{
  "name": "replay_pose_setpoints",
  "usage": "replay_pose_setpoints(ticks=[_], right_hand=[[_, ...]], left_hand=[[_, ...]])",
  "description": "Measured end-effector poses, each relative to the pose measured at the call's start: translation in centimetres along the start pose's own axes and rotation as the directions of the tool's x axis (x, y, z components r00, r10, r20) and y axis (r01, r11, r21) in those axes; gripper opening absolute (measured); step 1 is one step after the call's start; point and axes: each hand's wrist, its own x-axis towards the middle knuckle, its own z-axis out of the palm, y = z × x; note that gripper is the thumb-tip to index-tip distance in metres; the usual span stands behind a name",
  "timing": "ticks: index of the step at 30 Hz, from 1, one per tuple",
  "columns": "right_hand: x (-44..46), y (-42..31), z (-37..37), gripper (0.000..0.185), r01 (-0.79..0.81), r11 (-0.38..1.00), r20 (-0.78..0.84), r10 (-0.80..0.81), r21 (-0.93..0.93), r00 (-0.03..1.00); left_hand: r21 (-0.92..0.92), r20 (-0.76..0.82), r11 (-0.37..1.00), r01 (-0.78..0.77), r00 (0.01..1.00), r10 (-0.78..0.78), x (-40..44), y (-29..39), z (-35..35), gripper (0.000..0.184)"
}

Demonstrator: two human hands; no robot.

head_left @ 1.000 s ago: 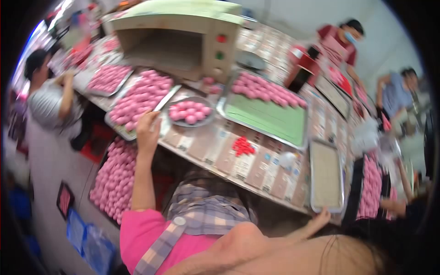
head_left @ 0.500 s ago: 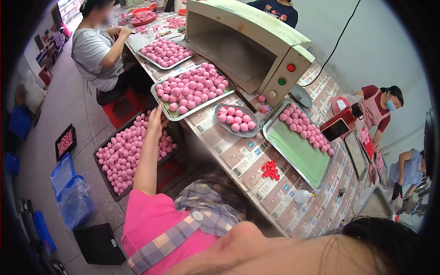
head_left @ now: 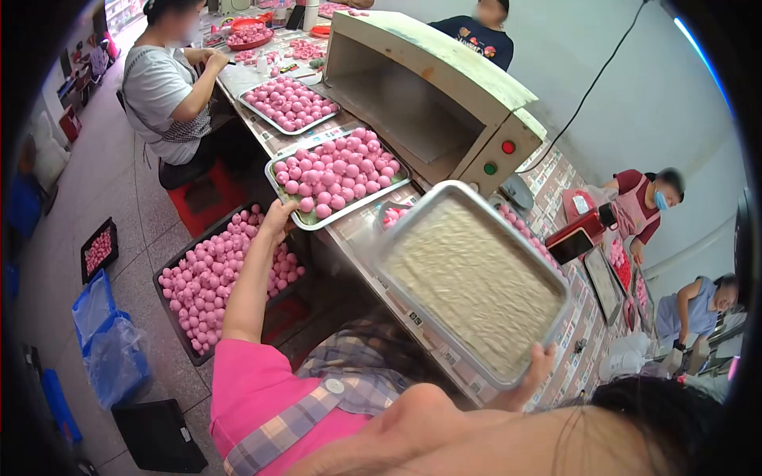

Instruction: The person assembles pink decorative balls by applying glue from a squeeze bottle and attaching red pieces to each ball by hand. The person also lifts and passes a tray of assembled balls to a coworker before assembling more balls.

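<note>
My left hand (head_left: 279, 220) grips the near corner of a metal tray (head_left: 317, 225) heaped with pink balls (head_left: 337, 170) at the table edge. My right hand (head_left: 540, 366) is closed on the lower right corner of another metal tray (head_left: 567, 305), which has a beige textured surface and no balls on it. This beige tray is raised and tilted over the table, covering most of the green tray's pink balls (head_left: 520, 226) and part of a plate of pink balls (head_left: 393, 216). Behind both trays is a cream oven-like box (head_left: 496, 159) with an open front.
A black crate (head_left: 198, 349) of pink balls stands on the floor by the table (head_left: 349, 246). Another tray of balls (head_left: 290, 103) lies farther left. People sit or stand at the left, behind the box and at the right. Blue bins (head_left: 111, 349) are on the floor.
The beige tray has come into view over the table in my right hand, covering the green tray and red pieces. My left hand remains at the ball tray, whose near corner now sits slightly lower.
</note>
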Motion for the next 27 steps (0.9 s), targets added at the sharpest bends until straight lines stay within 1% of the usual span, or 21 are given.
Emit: replay_pose_setpoints(ticks=[1, 2, 3, 5, 6, 9, 10, 11, 12, 15, 16, 19, 20, 23, 24, 27], right_hand=[[0.1, 0.4, 1.2, 0.032, -0.020, 1.000, 0.063, 0.021, -0.014, 0.998], [0.2, -0.3, 3.9, 0.032, -0.091, 0.995, 0.101, 0.085, 0.052, 0.991], [0.6, -0.7, 5.9, 0.032, -0.163, 0.980, 0.143, 0.146, 0.115, 0.979], [1.8, 0.3, 8.0, 0.033, -0.117, 0.979, 0.196, 0.083, 0.164, 0.977], [2.3, 0.7, 9.0, 0.034, -0.097, 0.977, 0.221, 0.053, 0.191, 0.974], [3.5, -0.2, 13.2, 0.035, -0.007, 0.983, 0.162, -0.023, 0.181, 0.987], [3.8, -0.3, 14.5, 0.036, 0.031, 0.979, 0.140, -0.059, 0.201, 0.988], [4.2, -0.2, 15.7, 0.038, 0.069, 0.973, 0.117, -0.096, 0.220, 0.988], [4.6, -0.1, 16.6, 0.040, 0.107, 0.965, 0.093, -0.133, 0.238, 0.987], [5.7, 0.6, 17.8, 0.043, 0.197, 0.979, 0.125, -0.203, 0.058, 0.971], [5.8, 0.5, 18.4, 0.044, 0.191, 0.982, 0.150, -0.191, 0.015, 0.970], [6.8, 1.6, 20.5, 0.044, 0.272, 0.962, 0.161, -0.269, 0.004, 0.950], [7.1, 2.1, 21.0, 0.044, 0.239, 0.971, 0.190, -0.240, 0.029, 0.952], [7.0, 1.8, 23.1, 0.043, 0.176, 0.984, 0.242, -0.162, -0.036, 0.957], [7.5, 2.7, 23.6, 0.043, 0.227, 0.972, 0.252, -0.207, -0.053, 0.945], [9.9, 4.2, 25.8, 0.041, 0.122, 0.992, 0.349, -0.123, 0.023, 0.929]], left_hand=[[-0.035, -0.017, 0.999, -0.036, 0.999, 0.035, 0.1, -0.5, 0.0, 0.020], [-0.045, -0.072, 0.998, -0.054, 0.996, 0.051, 0.4, -0.9, -0.1, 0.019], [-0.073, -0.093, 0.994, -0.078, 0.993, 0.071, 0.3, -1.0, 0.0, 0.019], [-0.125, -0.135, 0.984, -0.127, 0.985, 0.110, 0.0, -0.9, 0.2, 0.018], [-0.098, -0.105, 0.991, -0.087, 0.992, 0.077, -0.6, -0.3, -0.1, 0.017], [-0.109, -0.204, 0.987, -0.118, 0.974, 0.094, -0.8, -0.6, -1.4, 0.019], [-0.171, -0.217, 0.977, -0.128, 0.972, 0.090, -1.8, 0.3, -1.1, 0.021], [-0.214, -0.191, 0.967, -0.138, 0.977, 0.097, -2.7, 0.9, -1.3, 0.023], [-0.219, -0.190, 0.965, -0.143, 0.977, 0.102, -3.2, 1.3, -1.9, 0.023], [-0.194, -0.216, 0.970, -0.148, 0.971, 0.105, -5.0, 1.8, -4.3, 0.024], [-0.178, -0.231, 0.973, -0.147, 0.968, 0.104, -5.6, 2.2, -5.1, 0.025], [-0.176, -0.277, 0.972, -0.154, 0.956, 0.102, -7.9, 3.8, -6.9, 0.026], [-0.179, -0.306, 0.970, -0.165, 0.946, 0.104, -8.6, 4.3, -7.6, 0.027], [-0.148, -0.369, 0.972, -0.183, 0.922, 0.117, -10.8, 5.2, -10.9, 0.028], [-0.133, -0.389, 0.972, -0.196, 0.912, 0.130, -11.6, 5.8, -11.7, 0.029], [-0.130, -0.489, 0.962, -0.239, 0.860, 0.148, -13.9, 9.0, -11.1, 0.029]])
